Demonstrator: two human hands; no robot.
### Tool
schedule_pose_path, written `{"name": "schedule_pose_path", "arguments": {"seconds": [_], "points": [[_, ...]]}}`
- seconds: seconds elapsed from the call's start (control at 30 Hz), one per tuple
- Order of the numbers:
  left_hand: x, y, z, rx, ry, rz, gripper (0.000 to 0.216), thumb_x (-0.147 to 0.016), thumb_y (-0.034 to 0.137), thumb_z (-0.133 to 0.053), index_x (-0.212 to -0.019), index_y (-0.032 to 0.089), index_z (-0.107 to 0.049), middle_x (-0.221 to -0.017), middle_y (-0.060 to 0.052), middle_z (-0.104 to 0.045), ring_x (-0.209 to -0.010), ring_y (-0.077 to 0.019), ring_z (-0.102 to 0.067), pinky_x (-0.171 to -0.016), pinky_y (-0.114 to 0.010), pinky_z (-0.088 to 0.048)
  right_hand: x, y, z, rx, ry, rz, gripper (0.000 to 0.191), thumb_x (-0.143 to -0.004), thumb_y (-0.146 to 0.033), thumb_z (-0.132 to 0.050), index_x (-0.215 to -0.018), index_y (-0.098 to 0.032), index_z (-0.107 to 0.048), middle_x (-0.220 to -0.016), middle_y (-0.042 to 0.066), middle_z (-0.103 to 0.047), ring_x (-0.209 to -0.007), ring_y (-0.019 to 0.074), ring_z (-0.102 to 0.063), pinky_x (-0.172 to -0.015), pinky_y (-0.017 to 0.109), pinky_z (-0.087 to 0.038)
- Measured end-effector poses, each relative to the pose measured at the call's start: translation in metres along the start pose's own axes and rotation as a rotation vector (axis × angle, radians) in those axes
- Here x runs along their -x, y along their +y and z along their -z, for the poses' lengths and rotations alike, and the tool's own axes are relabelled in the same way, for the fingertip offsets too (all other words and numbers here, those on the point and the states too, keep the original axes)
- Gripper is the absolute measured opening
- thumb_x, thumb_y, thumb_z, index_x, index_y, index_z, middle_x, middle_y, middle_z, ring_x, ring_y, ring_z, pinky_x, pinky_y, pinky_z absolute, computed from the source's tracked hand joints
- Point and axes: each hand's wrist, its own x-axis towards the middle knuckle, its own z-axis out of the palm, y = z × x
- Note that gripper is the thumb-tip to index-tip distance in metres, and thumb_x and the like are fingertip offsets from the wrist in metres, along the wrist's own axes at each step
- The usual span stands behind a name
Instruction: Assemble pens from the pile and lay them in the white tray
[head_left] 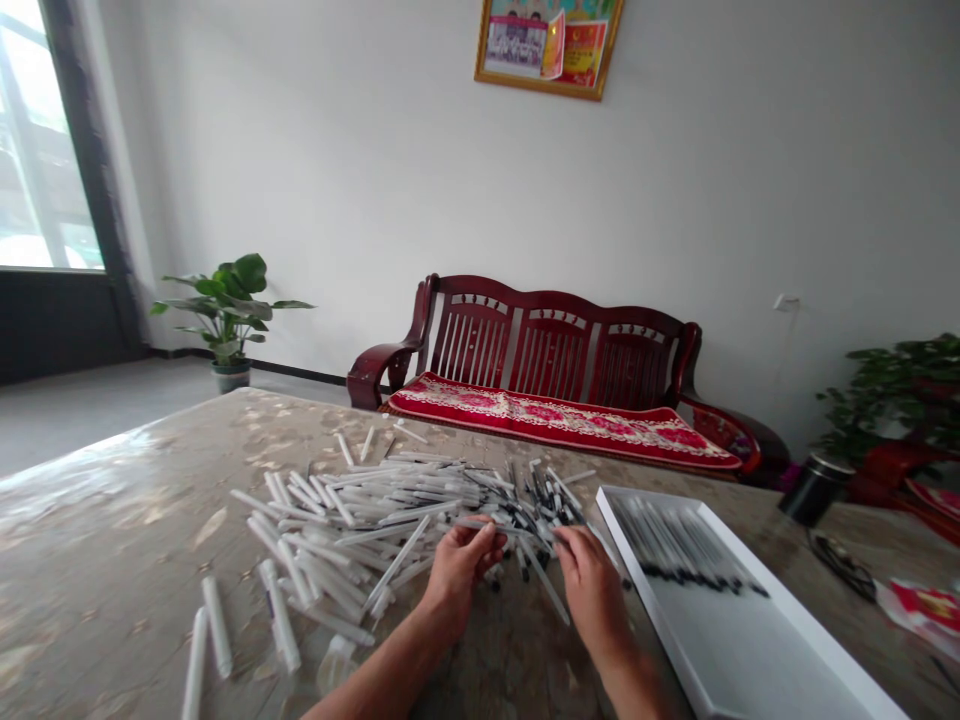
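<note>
My left hand [466,565] is closed in a pinch around a slim translucent pen [474,523], just over the front of a loose pile. My right hand [594,580] is also closed, its thumb and fingertips together around something small and greyish that I cannot make out. White translucent pen barrels [330,575] make up the left of the pile. Thinner pieces with black ends [536,500] lie on its right side. To the right of my right hand, a shallow white box [750,660] holds a row of pens [675,540] with black ends towards me.
Several barrels [216,628] lie apart at the table's left. A small clear plastic piece [335,662] is near my left forearm. Beyond the box stand a black cylinder [814,490], a dark cable [844,565] and a red-and-white packet [926,610]. A wooden bench [555,340] is behind the table.
</note>
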Motion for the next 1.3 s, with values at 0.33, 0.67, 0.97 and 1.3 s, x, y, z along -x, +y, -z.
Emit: {"name": "schedule_pose_path", "arguments": {"seconds": [0.33,0.67,0.97,1.3], "points": [[0.0,0.001,-0.001,-0.003,-0.004,0.009,0.047,-0.039,0.035,-0.095,-0.072,0.014,-0.069,-0.063,0.0,-0.069,-0.06,-0.0138,-0.067,-0.057,-0.022,-0.052,0.001,-0.015,-0.002,-0.081,0.022,0.054,0.021,-0.096,-0.022,-0.048,-0.103,-0.023,-0.067,-0.095,0.006,-0.069,-0.09,0.0193,-0.066,-0.08,0.029,-0.053],[0.003,0.001,-0.001,-0.064,-0.036,0.012,0.045,-0.042,0.037,-0.094,-0.073,0.015,-0.069,-0.064,0.0,-0.07,-0.062,-0.0142,-0.067,-0.058,-0.022,-0.052,0.002,-0.022,0.001,-0.13,-0.131,0.057,0.04,-0.092,-0.016,-0.043,-0.127,-0.026,-0.06,-0.108,0.007,-0.071,-0.101,0.0192,-0.066,-0.088,0.031,-0.054],[0.004,-0.001,-0.001,-0.044,-0.004,0.031,0.044,-0.043,0.034,-0.094,-0.074,0.015,-0.069,-0.063,0.001,-0.07,-0.062,-0.0137,-0.067,-0.059,-0.022,-0.053,-0.001,-0.025,-0.007,-0.81,0.045,-0.635,0.032,-0.076,-0.047,-0.069,-0.093,-0.02,-0.064,-0.099,0.009,-0.074,-0.086,0.0248,-0.071,-0.07,0.033,-0.058],[0.002,-0.003,-0.002,-0.032,-0.024,0.047,0.046,-0.041,0.034,-0.095,-0.073,0.014,-0.069,-0.063,0.0,-0.071,-0.061,-0.0135,-0.067,-0.057,-0.021,-0.053,-0.003,-0.035,-0.009,-1.01,0.033,-0.782,0.041,-0.059,-0.049,-0.084,-0.081,-0.019,-0.068,-0.076,0.002,-0.072,-0.072,0.0213,-0.07,-0.066,0.032,-0.057]]}}
